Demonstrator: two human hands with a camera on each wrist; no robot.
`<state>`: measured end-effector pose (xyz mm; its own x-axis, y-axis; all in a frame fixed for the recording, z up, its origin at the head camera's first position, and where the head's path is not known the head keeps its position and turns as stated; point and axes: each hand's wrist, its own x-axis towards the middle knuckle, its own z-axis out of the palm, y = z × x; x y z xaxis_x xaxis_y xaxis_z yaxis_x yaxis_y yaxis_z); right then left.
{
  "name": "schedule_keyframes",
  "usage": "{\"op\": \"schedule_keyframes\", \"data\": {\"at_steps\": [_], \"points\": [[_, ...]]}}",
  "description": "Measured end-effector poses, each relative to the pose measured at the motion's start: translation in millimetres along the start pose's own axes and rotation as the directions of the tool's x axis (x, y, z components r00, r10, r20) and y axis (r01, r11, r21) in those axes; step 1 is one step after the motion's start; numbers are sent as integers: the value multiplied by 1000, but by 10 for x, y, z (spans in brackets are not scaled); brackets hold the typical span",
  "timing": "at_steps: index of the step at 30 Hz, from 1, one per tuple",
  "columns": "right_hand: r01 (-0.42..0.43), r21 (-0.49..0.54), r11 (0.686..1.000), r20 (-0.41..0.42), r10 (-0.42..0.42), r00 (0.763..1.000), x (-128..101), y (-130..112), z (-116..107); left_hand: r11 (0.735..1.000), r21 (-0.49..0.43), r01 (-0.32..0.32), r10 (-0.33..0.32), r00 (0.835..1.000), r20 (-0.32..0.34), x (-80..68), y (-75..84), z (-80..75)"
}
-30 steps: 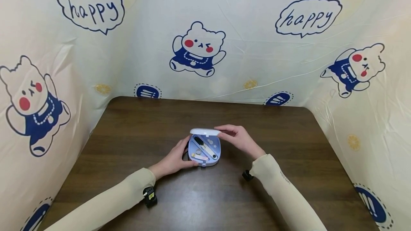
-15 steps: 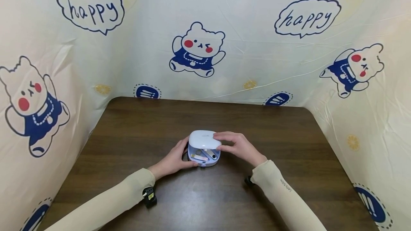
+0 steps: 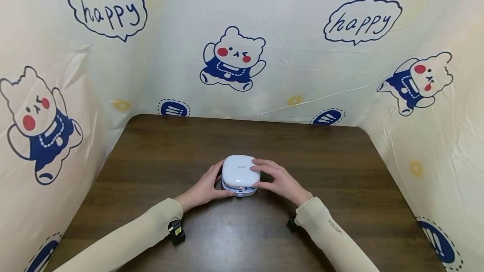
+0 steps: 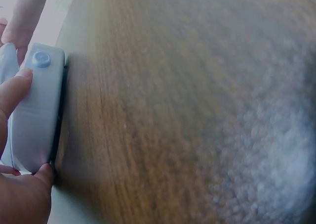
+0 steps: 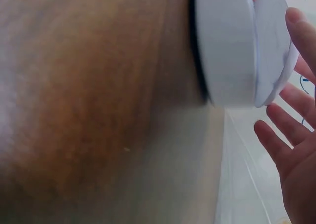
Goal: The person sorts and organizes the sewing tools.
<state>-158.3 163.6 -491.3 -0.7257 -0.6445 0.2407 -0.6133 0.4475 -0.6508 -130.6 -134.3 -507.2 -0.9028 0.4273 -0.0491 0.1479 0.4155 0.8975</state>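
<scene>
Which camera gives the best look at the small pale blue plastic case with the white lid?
The head view: the small pale blue plastic case shows whole between both hands. The left wrist view shows only its front edge and button; the right wrist view a blurred side with the lid slightly ajar.

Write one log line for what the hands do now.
left hand grips case base | right hand presses lid | nearly closed

One case (image 3: 240, 174), one table (image 3: 340, 171), two hands, left (image 3: 206, 188) and right (image 3: 277, 179).

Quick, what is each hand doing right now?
Left hand: holding the side of the little box.
Right hand: open, straight fingers pressing the lid down; it is nearly shut.
</scene>
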Motion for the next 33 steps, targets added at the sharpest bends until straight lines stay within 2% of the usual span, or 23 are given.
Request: {"op": "schedule_keyframes", "data": {"at_steps": [8, 19, 22, 29, 33], "points": [[69, -72, 995, -35, -72, 997, -37, 34, 92, 1000, -9, -6, 6, 1000, -12, 1, -9, 2], [63, -89, 994, -40, -67, 997, -69, 44, 131, 1000, 9, -22, 22, 1000, -19, 10, -46, 0], [44, -81, 996, -28, -46, 999, -68, 47, 136, 1000, 7, -21, 21, 1000, -18, 12, -54, 5], [-66, -33, 997, 76, 68, 995, 7, 39, 154, 1000, 18, -17, 18, 1000, -14, 2, -77, 1], [-87, -24, 996, 101, 89, 991, 78, 23, 163, 1000, 18, -22, 22, 1000, -12, 4, -75, 2]]}}
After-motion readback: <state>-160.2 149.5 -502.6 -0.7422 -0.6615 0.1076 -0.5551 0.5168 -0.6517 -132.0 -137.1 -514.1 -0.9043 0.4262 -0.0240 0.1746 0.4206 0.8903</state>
